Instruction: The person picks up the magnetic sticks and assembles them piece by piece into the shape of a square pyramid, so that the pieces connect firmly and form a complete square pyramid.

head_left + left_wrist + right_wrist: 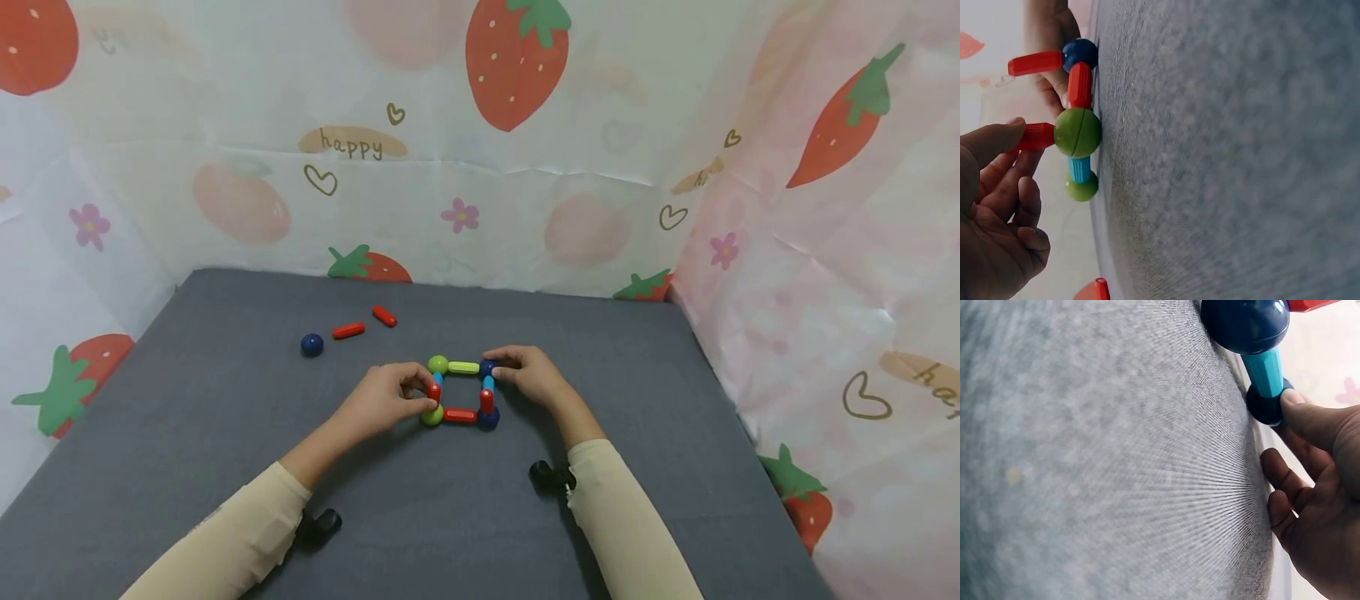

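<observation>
Pinches a red rod (434, 392) between the thumb and forefinger of the left hand (386, 398), parted no wider than the rod's thickness, with the remaining fingers loosely curled. Points straight up from the table (420, 517), long axis vertical, lower end meeting the near-left green ball (1077, 132), upper end covered by the fingertips. Sits thus at the near-left corner of a flat, four-sided frame around the middle of the table.

Shows, along the frame's near side, a red crossbar (460, 415) running left to right; parallel to it on the far side, a yellow-green rod (463, 367); between these, a left blue rod (438, 379) and a right blue rod (489, 384), both running away from the person. Includes a far-left green ball (438, 364) and, at the near-right blue ball (488, 419), a second red rod (487, 401) standing up with a slight lean.

Holds the far-right blue ball (1261, 411) between the thumb and forefinger of the right hand (534, 377), spaced to the ball's width, other fingers bent. Reaches in low with both forearms, left slanting forward and rightward, right slanting forward and leftward.

Lie loose beyond the frame's left side: a blue ball (312, 345), a red rod nearly crosswise (348, 331), and a slanting red rod (385, 316), angled from far left to near right.
</observation>
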The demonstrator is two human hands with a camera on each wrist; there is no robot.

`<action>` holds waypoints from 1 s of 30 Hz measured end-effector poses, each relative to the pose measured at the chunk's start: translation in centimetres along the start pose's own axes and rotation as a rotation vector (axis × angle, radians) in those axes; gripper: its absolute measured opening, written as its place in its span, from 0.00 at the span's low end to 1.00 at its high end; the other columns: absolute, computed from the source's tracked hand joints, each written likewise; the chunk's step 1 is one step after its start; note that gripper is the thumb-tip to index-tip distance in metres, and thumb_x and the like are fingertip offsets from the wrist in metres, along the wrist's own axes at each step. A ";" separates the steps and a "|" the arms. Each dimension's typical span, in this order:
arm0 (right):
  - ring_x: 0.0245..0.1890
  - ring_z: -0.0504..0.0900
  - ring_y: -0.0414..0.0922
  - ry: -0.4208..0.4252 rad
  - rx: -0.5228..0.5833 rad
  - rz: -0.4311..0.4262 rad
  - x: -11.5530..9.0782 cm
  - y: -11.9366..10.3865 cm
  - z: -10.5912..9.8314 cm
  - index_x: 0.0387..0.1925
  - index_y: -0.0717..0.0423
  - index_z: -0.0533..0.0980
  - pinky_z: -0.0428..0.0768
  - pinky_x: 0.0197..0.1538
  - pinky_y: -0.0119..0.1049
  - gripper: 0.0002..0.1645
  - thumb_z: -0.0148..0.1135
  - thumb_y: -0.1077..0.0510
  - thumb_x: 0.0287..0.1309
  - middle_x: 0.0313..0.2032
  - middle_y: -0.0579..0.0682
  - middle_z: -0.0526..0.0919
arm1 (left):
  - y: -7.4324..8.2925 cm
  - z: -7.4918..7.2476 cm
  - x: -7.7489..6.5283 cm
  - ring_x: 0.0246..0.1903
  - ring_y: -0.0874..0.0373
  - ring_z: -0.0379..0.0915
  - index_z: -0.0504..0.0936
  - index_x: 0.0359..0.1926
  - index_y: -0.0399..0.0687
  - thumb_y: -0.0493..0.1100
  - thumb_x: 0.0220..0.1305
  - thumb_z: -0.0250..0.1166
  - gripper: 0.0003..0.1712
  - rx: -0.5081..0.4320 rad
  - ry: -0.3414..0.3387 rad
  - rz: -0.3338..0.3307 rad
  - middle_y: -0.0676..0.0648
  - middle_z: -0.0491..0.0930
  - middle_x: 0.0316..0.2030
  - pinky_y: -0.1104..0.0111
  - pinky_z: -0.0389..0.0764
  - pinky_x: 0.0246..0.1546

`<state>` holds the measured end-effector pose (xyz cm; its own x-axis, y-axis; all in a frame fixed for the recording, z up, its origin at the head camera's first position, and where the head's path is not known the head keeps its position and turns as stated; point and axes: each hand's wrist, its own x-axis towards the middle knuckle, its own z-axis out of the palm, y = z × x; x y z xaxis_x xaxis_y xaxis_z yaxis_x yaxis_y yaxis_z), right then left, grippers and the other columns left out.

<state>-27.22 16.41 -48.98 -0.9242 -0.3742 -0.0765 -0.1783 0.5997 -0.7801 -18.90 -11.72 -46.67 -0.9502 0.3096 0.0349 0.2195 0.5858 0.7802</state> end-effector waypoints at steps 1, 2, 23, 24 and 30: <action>0.60 0.79 0.47 0.000 0.001 0.001 0.0 0.0 0.0 0.59 0.41 0.83 0.76 0.63 0.49 0.18 0.64 0.54 0.70 0.59 0.45 0.83 | 0.2 0.0 0.0 0.36 0.55 0.76 0.84 0.41 0.62 0.48 0.62 0.75 0.08 0.011 -0.007 0.007 0.59 0.86 0.38 0.61 0.78 0.35; 0.60 0.79 0.47 0.000 0.003 0.002 0.0 0.0 -0.1 0.59 0.41 0.83 0.76 0.63 0.49 0.18 0.64 0.54 0.70 0.59 0.45 0.83 | 0.3 0.0 -0.1 0.36 0.56 0.76 0.84 0.40 0.62 0.48 0.62 0.75 0.08 0.021 -0.012 0.012 0.60 0.86 0.38 0.61 0.78 0.36; 0.58 0.80 0.46 -0.022 0.019 0.001 0.1 0.1 -0.3 0.59 0.40 0.83 0.77 0.60 0.48 0.18 0.64 0.54 0.70 0.59 0.45 0.83 | 0.0 -0.9 0.7 0.39 0.57 0.74 0.84 0.44 0.62 0.49 0.64 0.74 0.10 0.068 -0.133 0.052 0.55 0.80 0.38 0.63 0.78 0.36; 0.58 0.80 0.46 -0.022 0.020 0.001 0.1 0.1 -0.3 0.59 0.40 0.83 0.77 0.60 0.47 0.18 0.64 0.54 0.70 0.59 0.45 0.83 | 0.0 -1.1 0.8 0.40 0.57 0.74 0.84 0.45 0.62 0.49 0.64 0.74 0.10 0.073 -0.148 0.050 0.54 0.81 0.39 0.63 0.78 0.37; 0.57 0.80 0.45 -0.029 0.026 0.002 0.1 0.1 -0.3 0.59 0.40 0.83 0.77 0.61 0.48 0.18 0.64 0.54 0.70 0.58 0.45 0.83 | -0.2 -2.4 1.4 0.45 0.56 0.74 0.84 0.49 0.60 0.45 0.65 0.73 0.13 0.085 -0.223 0.049 0.53 0.83 0.46 0.64 0.80 0.41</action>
<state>-27.44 16.65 -48.93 -0.9144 -0.3935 -0.0951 -0.1678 0.5822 -0.7956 -20.80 -13.17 -45.28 -0.8677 0.4914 -0.0746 0.2911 0.6240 0.7252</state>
